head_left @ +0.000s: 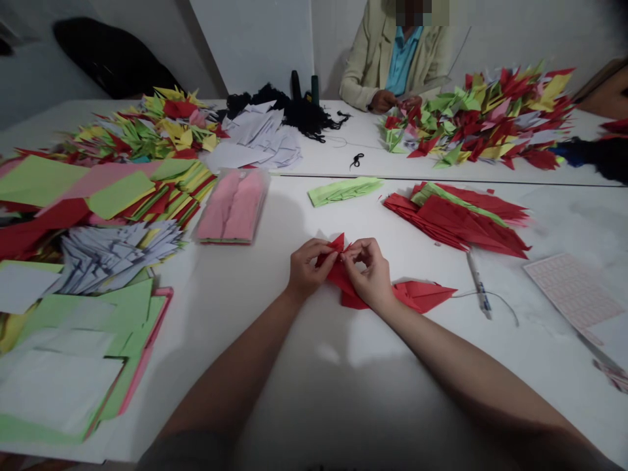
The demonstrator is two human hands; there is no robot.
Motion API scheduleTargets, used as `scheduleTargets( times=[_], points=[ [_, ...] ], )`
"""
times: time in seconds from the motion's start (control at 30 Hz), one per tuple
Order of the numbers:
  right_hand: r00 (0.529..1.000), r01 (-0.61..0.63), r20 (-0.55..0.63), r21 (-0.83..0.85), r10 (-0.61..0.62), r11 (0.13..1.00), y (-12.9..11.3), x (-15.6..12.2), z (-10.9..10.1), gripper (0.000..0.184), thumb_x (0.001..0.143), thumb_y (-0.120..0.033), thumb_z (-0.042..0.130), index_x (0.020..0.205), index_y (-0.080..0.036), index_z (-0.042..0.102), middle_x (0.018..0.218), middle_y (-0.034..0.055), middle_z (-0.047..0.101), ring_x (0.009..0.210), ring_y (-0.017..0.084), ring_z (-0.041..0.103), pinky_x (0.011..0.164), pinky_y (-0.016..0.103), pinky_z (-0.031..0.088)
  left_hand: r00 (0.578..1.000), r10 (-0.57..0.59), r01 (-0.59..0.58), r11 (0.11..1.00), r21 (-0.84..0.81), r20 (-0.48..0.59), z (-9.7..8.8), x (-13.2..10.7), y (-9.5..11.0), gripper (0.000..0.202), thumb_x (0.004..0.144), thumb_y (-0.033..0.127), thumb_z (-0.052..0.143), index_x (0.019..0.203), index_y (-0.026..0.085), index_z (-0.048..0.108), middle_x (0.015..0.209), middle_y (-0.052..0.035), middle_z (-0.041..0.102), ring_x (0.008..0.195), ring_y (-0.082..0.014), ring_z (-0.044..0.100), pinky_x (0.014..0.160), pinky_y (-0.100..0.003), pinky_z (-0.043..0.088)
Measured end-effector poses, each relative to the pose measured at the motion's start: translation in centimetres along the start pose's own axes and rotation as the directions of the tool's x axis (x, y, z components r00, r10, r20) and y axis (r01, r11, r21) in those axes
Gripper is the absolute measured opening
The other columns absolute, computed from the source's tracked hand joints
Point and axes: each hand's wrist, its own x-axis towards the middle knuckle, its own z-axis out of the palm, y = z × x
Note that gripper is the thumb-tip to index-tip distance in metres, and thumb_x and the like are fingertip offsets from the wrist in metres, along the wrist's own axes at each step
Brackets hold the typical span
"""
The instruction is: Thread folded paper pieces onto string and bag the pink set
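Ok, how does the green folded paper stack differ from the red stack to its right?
The green stack is pale green, while the red stack is deep red with a green strip on top. The green stack is much smaller and compact; the red stack is wider, spreading into long points. Both are folded paper lying on the white table.

Red paper folds (338,269) hidden behind the hands (308,267) (369,275)
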Motion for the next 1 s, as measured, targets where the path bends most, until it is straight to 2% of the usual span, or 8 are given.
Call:
scheduleTargets(
  times=[0.17,0.3,0.53,0.63,0.73,0.87,0.93,1.0],
  points=[
    [0.998,0.057,0.020,-0.055,-0.056,0.997,-0.1,-0.2,-0.1,0.012,0.087,-0.028,0.061,0.090,-0.024,0.050,0.078,-0.0014,0.060,0.069,0.014,0.058,0.066,0.028,0.050,1.000,-0.025,0.025,1.000,-0.013,0.001,0.0,0.1,0.0,0.009,0.082,0.022,0.067,0.073,0.017,0.067,0.077,-0.0046,0.069,0.074,-0.0145,0.064,0.072,-0.028,0.051],
    [0.999,0.035,0.023,-0.051,-0.033,0.998,-0.1,-0.1,-0.1,0.012,0.088,-0.032,0.061,0.089,-0.023,0.052,0.080,0.0001,0.062,0.071,0.014,0.060,0.068,0.029,0.052,0.998,-0.062,0.062,0.997,-0.034,0.017,0.0,0.1,-0.1,0.009,0.082,0.025,0.067,0.076,0.018,0.069,0.078,-0.0049,0.070,0.075,-0.0147,0.064,0.072,-0.029,0.052],
    [0.988,-0.151,0.069,0.209,0.139,0.966,0.1,0.2,-0.1,0.025,0.082,-0.037,0.070,0.091,-0.024,0.051,0.076,0.0001,0.068,0.071,0.017,0.068,0.070,0.032,0.056,0.994,-0.071,0.080,0.990,-0.113,0.083,-0.2,0.0,-0.4,0.009,0.083,0.023,0.065,0.085,0.018,0.072,0.084,-0.0062,0.071,0.079,-0.0156,0.065,0.073,-0.029,0.052],
    [0.983,-0.177,0.084,0.252,0.161,0.951,0.2,0.3,-0.3,0.030,0.081,-0.038,0.072,0.094,-0.025,0.049,0.075,-0.0006,0.070,0.070,0.017,0.069,0.070,0.033,0.057,0.991,-0.061,0.076,0.989,-0.126,0.120,-0.2,-0.1,-0.5,0.010,0.081,0.021,0.066,0.089,0.019,0.072,0.085,-0.0062,0.070,0.081,-0.0160,0.065,0.074,-0.030,0.052],
    [0.985,-0.160,0.096,0.197,0.143,0.967,0.0,0.4,-0.6,0.028,0.082,-0.040,0.071,0.096,-0.025,0.051,0.075,0.0001,0.070,0.069,0.018,0.068,0.068,0.032,0.057,0.990,-0.072,0.086,0.989,-0.120,0.121,-0.1,-0.1,-0.6,0.009,0.080,0.021,0.068,0.087,0.019,0.072,0.084,-0.0058,0.069,0.081,-0.0162,0.064,0.075,-0.030,0.052],
    [0.981,-0.125,0.153,0.034,0.119,0.992,-0.8,0.8,-1.2,0.022,0.087,-0.041,0.063,0.102,-0.025,0.058,0.073,0.0000,0.066,0.063,0.017,0.064,0.062,0.031,0.054,0.989,-0.079,0.093,0.990,-0.110,0.126,0.0,0.0,-0.6,0.009,0.079,0.022,0.071,0.087,0.019,0.071,0.085,-0.0054,0.069,0.081,-0.0158,0.064,0.075,-0.029,0.051],
    [0.987,-0.048,0.144,-0.111,0.064,0.993,-1.1,1.1,-1.6,0.018,0.088,-0.038,0.062,0.101,-0.025,0.062,0.075,0.0003,0.063,0.063,0.016,0.060,0.060,0.031,0.051,0.987,-0.084,0.100,0.987,-0.122,0.134,0.0,0.0,-0.5,0.010,0.078,0.023,0.072,0.087,0.019,0.071,0.085,-0.0051,0.068,0.081,-0.0155,0.063,0.075,-0.029,0.051],
    [0.992,0.070,0.124,-0.258,-0.039,0.964,-1.2,1.5,-1.9,0.014,0.086,-0.034,0.065,0.097,-0.025,0.068,0.081,0.0024,0.059,0.072,0.018,0.059,0.067,0.033,0.050,0.984,-0.102,0.122,0.983,-0.140,0.144,0.0,0.0,-0.5,0.011,0.077,0.024,0.073,0.086,0.019,0.071,0.084,-0.0047,0.068,0.080,-0.0155,0.063,0.075,-0.029,0.050]
  ],
)
